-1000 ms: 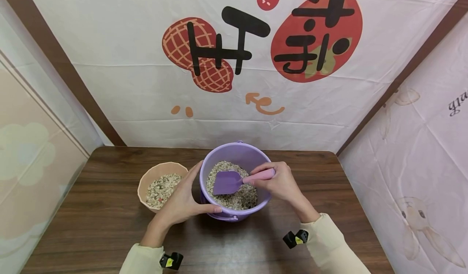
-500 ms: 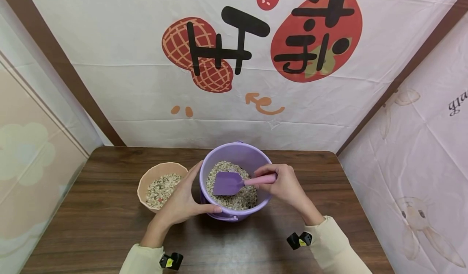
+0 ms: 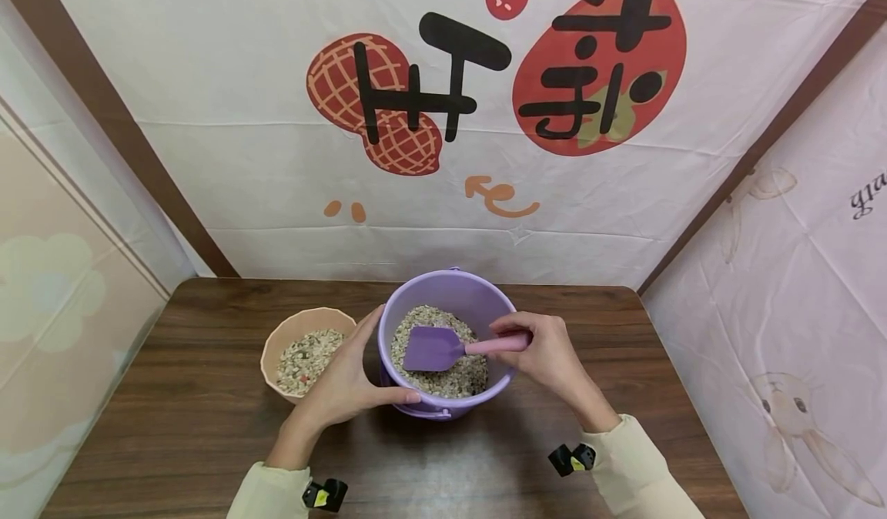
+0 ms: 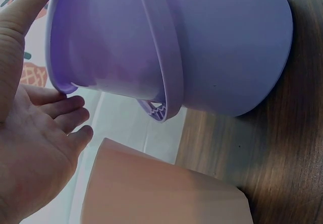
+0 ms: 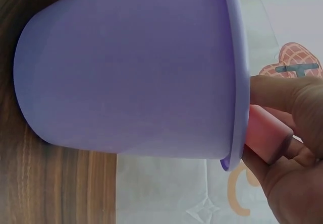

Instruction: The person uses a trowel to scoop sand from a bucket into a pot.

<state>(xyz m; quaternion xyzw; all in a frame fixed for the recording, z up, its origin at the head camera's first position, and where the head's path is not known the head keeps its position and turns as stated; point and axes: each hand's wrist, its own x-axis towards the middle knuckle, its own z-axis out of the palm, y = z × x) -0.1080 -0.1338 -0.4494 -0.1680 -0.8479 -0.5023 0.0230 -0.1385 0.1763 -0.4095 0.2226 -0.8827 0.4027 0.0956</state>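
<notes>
A lilac bucket on the table holds loose, pale grain-like material. Over it lies a small shovel with a purple blade and a pink handle. The right hand grips that handle at the bucket's right rim; in the right wrist view the handle end shows between thumb and fingers. The left hand rests against the bucket's left side, thumb along the near rim and fingers spread, fairly straight. In the left wrist view its fingertips are right at the rim.
A peach bowl with similar grainy material and a small red bit stands left of the bucket, partly behind the left hand. The bucket's handle hangs down its side. A printed cloth rises behind the wooden table.
The right hand has slid slightly to the right and down, with the shovel's handle drawn a little outward over the rim. The left hand, bucket and bowl stay in place.
</notes>
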